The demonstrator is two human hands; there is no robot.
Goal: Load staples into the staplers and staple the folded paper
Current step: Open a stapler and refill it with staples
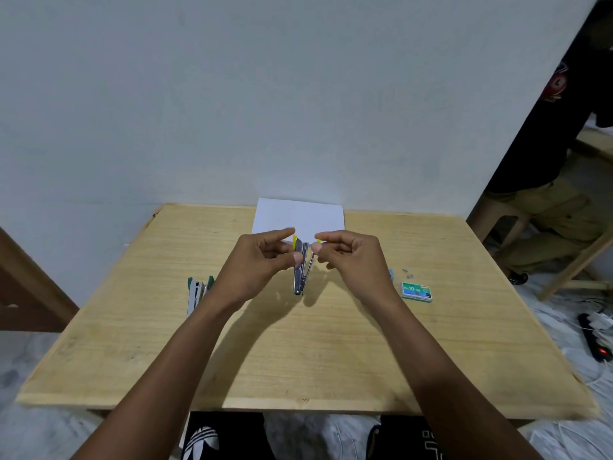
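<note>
Both hands hold a small metal stapler with yellow trim (301,273) above the middle of the wooden table (298,343). The stapler is hinged open in a V, hinge end down. My left hand (262,260) pinches its left arm near the top. My right hand (351,257) pinches the right arm by its yellow tip. A folded white paper (298,215) lies flat at the table's far edge, behind the hands. A green-and-white stapler (198,292) lies open on the table to the left. A green staple box (416,291) sits to the right, with a few loose staple strips (408,273) beyond it.
A light blue object (391,275) is half hidden behind my right wrist. A white wall rises right behind the table. Another person sits at the far right near a wooden stool (497,220). A power strip and cables (593,336) lie on the floor to the right.
</note>
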